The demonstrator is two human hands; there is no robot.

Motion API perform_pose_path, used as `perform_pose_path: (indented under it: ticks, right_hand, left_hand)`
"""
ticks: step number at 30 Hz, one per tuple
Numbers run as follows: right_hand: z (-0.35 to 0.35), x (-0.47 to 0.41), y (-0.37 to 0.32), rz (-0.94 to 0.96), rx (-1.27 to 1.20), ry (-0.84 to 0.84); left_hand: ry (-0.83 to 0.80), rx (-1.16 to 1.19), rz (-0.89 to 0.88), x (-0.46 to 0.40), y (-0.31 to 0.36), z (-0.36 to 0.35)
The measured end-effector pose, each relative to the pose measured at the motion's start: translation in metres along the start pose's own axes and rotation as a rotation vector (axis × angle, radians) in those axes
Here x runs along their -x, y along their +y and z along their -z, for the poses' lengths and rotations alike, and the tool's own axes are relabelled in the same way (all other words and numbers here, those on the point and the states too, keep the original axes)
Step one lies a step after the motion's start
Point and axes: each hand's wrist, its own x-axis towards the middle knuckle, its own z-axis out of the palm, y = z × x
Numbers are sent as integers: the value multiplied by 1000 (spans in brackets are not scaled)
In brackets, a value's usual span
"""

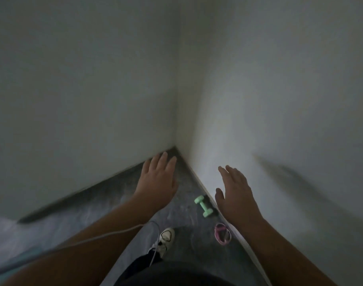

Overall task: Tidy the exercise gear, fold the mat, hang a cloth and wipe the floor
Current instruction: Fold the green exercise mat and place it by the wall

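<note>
Both bare forearms are stretched forward into a room corner. Fingers of the left hand (158, 181) and right hand (236, 195) are held straight and loose, with nothing gripped. Below, 1 green dumbbell (203, 205) and 1 pink band (222, 233) are seen on the grey floor (118, 195), against the right wall (279, 100). A white shoe (166, 238) is seen nearby.

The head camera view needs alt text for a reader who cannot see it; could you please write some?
Both bare hands, left hand and right hand, reach open and empty toward a white-walled corner. On the grey floor below lie a mint-green dumbbell and a pink looped band, near a white shoe.
</note>
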Motion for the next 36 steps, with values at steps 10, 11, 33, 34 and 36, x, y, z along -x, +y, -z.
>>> perform_pose_path:
  ticks: [10, 11, 33, 34, 36]
  right_hand:
    - [-46, 83, -118, 578, 72, -205]
    - [-54, 95, -137, 639, 81, -215]
    - [-281, 647, -585, 1559, 156, -541]
    - [-290, 661, -597, 1576, 153, -544]
    - [-306, 686, -623, 1595, 186, -583]
  left_hand:
    - [41, 150, 631, 270, -46, -23]
    - [57, 150, 696, 298, -53, -22]
    - [250, 266, 1811, 1045, -133, -80]
    - [253, 277, 1838, 1064, -136, -82]
    - [263, 290, 1876, 1095, -146, -87]
